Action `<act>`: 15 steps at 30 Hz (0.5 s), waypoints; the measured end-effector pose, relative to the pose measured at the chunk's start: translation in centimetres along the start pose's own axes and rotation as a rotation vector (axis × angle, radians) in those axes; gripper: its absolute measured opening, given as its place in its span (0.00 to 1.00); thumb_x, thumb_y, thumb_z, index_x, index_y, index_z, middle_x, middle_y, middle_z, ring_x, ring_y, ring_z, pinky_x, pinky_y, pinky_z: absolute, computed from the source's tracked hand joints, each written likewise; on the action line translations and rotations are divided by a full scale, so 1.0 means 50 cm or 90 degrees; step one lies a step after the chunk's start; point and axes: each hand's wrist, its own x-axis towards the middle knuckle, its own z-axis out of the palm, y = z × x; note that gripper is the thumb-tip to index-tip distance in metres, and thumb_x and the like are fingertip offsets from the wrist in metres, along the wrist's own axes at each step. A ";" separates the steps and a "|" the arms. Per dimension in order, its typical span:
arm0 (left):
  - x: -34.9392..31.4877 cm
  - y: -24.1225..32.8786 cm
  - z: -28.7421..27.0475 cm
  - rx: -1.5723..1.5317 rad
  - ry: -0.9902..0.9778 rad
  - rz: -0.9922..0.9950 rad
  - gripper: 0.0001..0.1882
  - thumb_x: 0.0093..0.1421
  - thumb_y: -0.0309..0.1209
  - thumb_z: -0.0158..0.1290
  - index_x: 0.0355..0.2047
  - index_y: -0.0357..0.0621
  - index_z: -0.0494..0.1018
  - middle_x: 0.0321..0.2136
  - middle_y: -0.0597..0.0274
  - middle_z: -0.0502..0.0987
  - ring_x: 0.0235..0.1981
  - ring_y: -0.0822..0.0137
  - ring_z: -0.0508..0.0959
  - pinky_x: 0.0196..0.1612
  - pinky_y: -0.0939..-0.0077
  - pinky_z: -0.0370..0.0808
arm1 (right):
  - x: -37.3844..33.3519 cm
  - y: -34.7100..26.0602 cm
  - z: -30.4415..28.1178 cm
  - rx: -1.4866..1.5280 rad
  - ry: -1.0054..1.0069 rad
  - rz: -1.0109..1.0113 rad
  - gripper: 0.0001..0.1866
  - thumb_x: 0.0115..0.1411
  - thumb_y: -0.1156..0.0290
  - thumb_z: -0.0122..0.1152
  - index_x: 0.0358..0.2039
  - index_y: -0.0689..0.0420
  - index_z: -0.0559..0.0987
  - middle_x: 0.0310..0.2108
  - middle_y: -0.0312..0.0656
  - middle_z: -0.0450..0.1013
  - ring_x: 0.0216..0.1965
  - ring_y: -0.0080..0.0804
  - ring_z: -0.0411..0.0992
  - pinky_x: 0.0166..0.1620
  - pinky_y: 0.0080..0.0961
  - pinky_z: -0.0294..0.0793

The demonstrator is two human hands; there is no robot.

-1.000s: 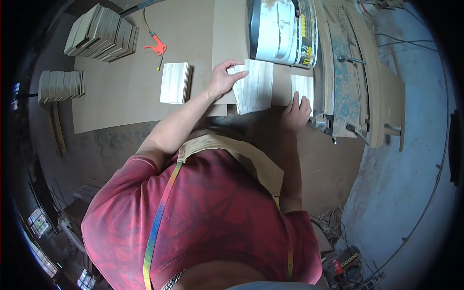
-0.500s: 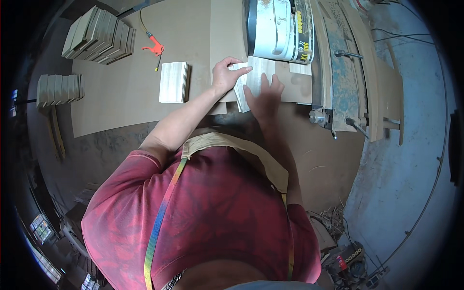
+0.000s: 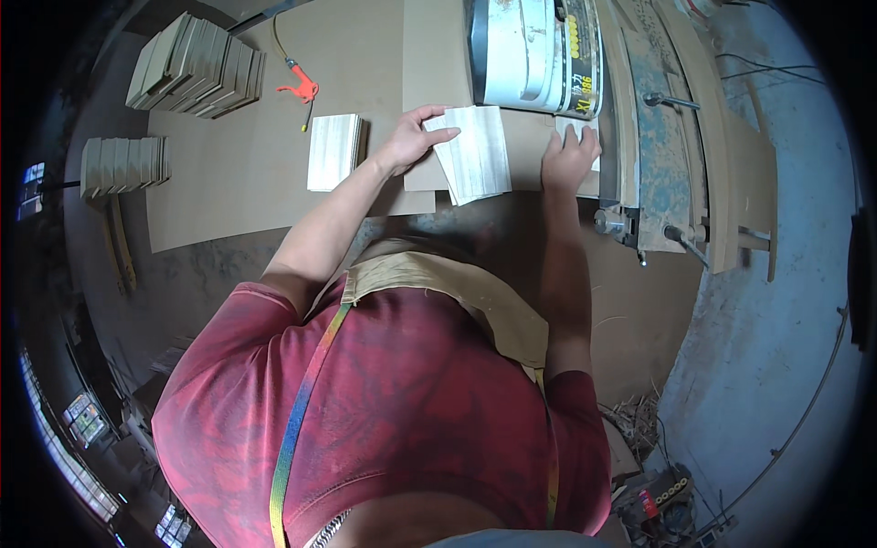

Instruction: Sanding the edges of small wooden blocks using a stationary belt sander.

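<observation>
My left hand (image 3: 411, 146) is closed on the left edge of a small fanned stack of pale wooden boards (image 3: 480, 155), thumb on top. The boards overlap unevenly, and their lower corners reach the table's near edge. To the right, my right hand (image 3: 568, 164) lies over another pale board (image 3: 596, 163) beside the bucket. Its fingers are stretched forward and a little apart on that board, most of which they cover. Left of my left hand stands a neat stack of similar boards (image 3: 334, 153).
A white bucket (image 3: 525, 55) lies on its side beyond my hands. At the right is a long machine bed (image 3: 653, 137) with metal handles. A red air blow gun (image 3: 301, 87) rests on the brown tabletop (image 3: 228, 173). Two larger board stacks (image 3: 194, 68) (image 3: 125, 167) stand far left.
My right hand has left the fanned boards and moved right onto the board by the bucket. My left hand and its boards have shifted slightly left.
</observation>
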 end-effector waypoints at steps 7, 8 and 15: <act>0.015 -0.010 0.034 0.093 0.061 0.034 0.20 0.66 0.24 0.69 0.58 0.34 0.80 0.46 0.55 0.85 0.40 0.69 0.84 0.46 0.78 0.83 | -0.103 -0.237 -0.101 0.090 -0.165 -0.025 0.42 0.53 0.54 0.81 0.64 0.62 0.76 0.63 0.65 0.70 0.55 0.63 0.72 0.56 0.53 0.78; 0.014 -0.009 0.030 0.074 0.074 0.019 0.21 0.67 0.24 0.68 0.59 0.34 0.80 0.47 0.54 0.85 0.40 0.68 0.84 0.47 0.78 0.83 | -0.117 -0.231 -0.117 0.080 -0.162 -0.017 0.44 0.52 0.54 0.82 0.65 0.62 0.75 0.63 0.65 0.69 0.55 0.64 0.72 0.55 0.53 0.79; 0.004 0.022 -0.025 -0.111 -0.030 -0.068 0.25 0.67 0.20 0.65 0.64 0.34 0.77 0.51 0.52 0.84 0.45 0.67 0.85 0.53 0.78 0.84 | -0.117 0.002 -0.141 -0.032 -0.136 0.091 0.36 0.58 0.62 0.75 0.65 0.63 0.77 0.66 0.62 0.71 0.62 0.67 0.71 0.64 0.54 0.75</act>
